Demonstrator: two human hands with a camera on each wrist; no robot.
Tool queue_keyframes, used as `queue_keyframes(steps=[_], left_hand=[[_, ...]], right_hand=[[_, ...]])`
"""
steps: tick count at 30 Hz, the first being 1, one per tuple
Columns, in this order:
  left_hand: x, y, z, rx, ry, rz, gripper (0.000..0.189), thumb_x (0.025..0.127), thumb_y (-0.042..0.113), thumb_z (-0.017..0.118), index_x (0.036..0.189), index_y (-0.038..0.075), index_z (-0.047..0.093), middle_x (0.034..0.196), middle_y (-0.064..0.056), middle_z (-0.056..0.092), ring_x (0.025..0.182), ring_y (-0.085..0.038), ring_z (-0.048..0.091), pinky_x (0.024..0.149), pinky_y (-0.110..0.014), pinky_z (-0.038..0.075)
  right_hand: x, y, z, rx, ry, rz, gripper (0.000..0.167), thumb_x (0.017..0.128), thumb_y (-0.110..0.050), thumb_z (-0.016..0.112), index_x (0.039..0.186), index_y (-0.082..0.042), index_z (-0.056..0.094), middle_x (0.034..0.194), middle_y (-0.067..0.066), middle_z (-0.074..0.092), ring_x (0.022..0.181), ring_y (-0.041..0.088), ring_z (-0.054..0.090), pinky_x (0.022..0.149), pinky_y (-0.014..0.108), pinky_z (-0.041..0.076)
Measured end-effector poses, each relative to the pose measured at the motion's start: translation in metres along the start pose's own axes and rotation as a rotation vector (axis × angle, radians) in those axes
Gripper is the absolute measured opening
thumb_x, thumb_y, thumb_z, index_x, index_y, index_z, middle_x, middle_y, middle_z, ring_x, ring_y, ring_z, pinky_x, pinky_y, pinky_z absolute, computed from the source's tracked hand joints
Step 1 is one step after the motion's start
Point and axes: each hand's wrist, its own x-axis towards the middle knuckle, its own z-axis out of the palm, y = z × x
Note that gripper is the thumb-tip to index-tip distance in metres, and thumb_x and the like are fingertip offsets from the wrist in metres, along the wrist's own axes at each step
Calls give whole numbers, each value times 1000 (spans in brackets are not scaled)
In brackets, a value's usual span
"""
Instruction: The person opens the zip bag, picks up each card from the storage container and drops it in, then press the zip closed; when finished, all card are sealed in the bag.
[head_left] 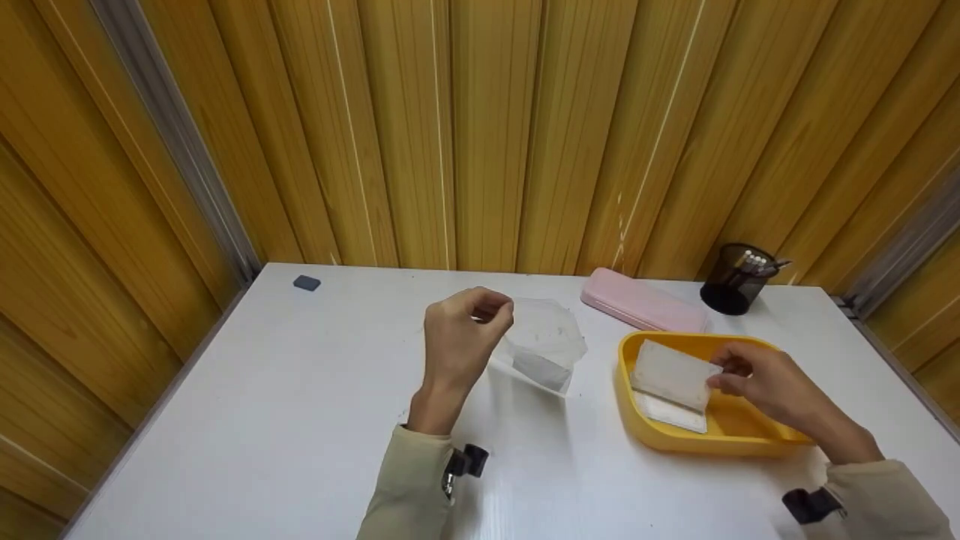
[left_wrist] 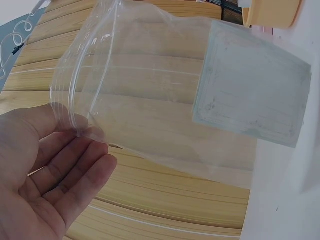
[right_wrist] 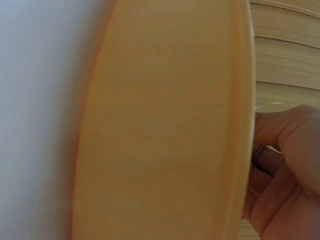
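Observation:
My left hand (head_left: 459, 341) pinches the top edge of a clear zip-lock bag (head_left: 547, 322), held up over the white table. One square, frosted pale piece (left_wrist: 252, 85) lies at the far end of the bag in the left wrist view. At the right, my right hand (head_left: 784, 394) reaches into a yellow tub (head_left: 697, 444) and pinches the right edge of a whitish rectangular plate (head_left: 673, 373). Another whitish plate (head_left: 670, 412) lies partly beneath it. In the right wrist view the tub's wall (right_wrist: 160, 120) hides the fingertips and what they hold.
A pink pencil case (head_left: 641, 300) lies behind the tub. To its right stands a black mesh pen cup (head_left: 729, 281) with several pens. A small dark block (head_left: 307, 283) sits at the table's back left. Wood-patterned panels (head_left: 487, 135) rise along the back edge.

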Motion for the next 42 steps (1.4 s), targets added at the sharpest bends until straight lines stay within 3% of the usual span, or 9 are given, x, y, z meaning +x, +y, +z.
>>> queue_keyframes(steps=[6, 17, 23, 32, 42], left_hand=[[0, 1, 0, -15, 2, 4, 10, 87, -5, 78, 82, 4, 80, 76, -3, 76, 66, -15, 72, 64, -24, 60], [-2, 0, 2, 7, -2, -9, 10, 88, -3, 78, 82, 5, 80, 75, -2, 76, 66, -13, 71, 64, -24, 60], [-1, 0, 0, 10, -4, -8, 10, 88, -3, 78, 82, 4, 80, 75, -2, 76, 66, -14, 72, 64, -24, 60], [-1, 0, -1, -1, 2, -12, 9, 88, -3, 78, 83, 4, 80, 76, -4, 76, 67, -15, 72, 64, -24, 61], [0, 0, -1, 6, 0, -9, 9, 88, -3, 78, 83, 4, 80, 76, -3, 76, 67, -15, 72, 65, -25, 61]], right_hand=[[-3, -7, -10, 13, 5, 26, 17, 95, -3, 78, 109, -3, 68, 96, 4, 71, 86, 24, 64, 69, 22, 58], [-4, -1, -2, 85, -106, 33, 13, 96, -1, 76, 106, 1, 69, 94, 5, 67, 83, 23, 63, 71, 26, 61], [-1, 1, 3, 108, -157, 60, 18, 98, -2, 74, 112, 6, 66, 93, 5, 67, 82, 23, 64, 71, 26, 60], [0, 5, 6, 79, -93, 95, 24, 94, -3, 79, 110, 5, 62, 100, 10, 67, 87, 26, 62, 70, 22, 59], [-4, 0, 3, 49, 18, 38, 10, 99, -2, 74, 106, 1, 68, 93, 6, 69, 80, 22, 65, 67, 23, 58]])
